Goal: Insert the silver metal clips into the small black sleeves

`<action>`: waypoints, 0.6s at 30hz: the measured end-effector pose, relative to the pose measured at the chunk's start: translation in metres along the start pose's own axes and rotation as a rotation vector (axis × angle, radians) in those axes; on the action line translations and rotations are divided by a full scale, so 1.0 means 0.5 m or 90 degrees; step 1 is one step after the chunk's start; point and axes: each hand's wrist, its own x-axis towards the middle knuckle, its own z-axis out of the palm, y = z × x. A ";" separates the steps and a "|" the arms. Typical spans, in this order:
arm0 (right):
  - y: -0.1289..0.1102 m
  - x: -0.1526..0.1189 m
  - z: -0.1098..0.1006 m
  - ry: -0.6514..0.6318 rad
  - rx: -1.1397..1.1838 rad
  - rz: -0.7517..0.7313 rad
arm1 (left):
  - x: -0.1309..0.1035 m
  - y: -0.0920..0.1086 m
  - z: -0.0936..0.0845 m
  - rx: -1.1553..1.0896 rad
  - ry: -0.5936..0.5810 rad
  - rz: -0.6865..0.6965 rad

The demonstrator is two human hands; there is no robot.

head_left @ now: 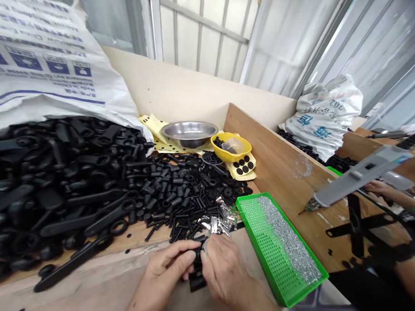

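Note:
Close together at the front middle of the bench, both my hands are closed on a small black plastic part (197,258). My left hand (164,271) pinches it between thumb and fingertips from the left. From the right, my right hand (224,267) grips it, its fingers hiding much of the part. Just below the fingers shows a short black cylinder (198,283); whether it is joined to the held part I cannot tell. Right beyond my hands lie shiny metal clips (217,223) and black screw-like pieces (181,222). Short black sleeves (168,186) are heaped behind them.
A large pile of black handle-shaped parts (57,182) spills from a white sack (54,73) at left. A green tray (258,252) of small metal pieces stands at right. Behind are a steel bowl (189,133) and yellow basket (233,152). Beyond the wooden divider (278,176), an electric screwdriver (360,172) hangs near a co-worker's hand.

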 end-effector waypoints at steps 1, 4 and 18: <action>0.002 0.000 -0.001 0.001 -0.014 -0.017 | -0.001 0.000 0.002 -0.031 0.007 -0.029; 0.003 -0.003 -0.004 -0.003 -0.028 -0.046 | -0.002 0.001 0.007 -0.079 0.018 -0.077; -0.014 -0.004 -0.014 -0.051 0.195 0.145 | 0.004 0.012 0.004 0.128 0.021 0.171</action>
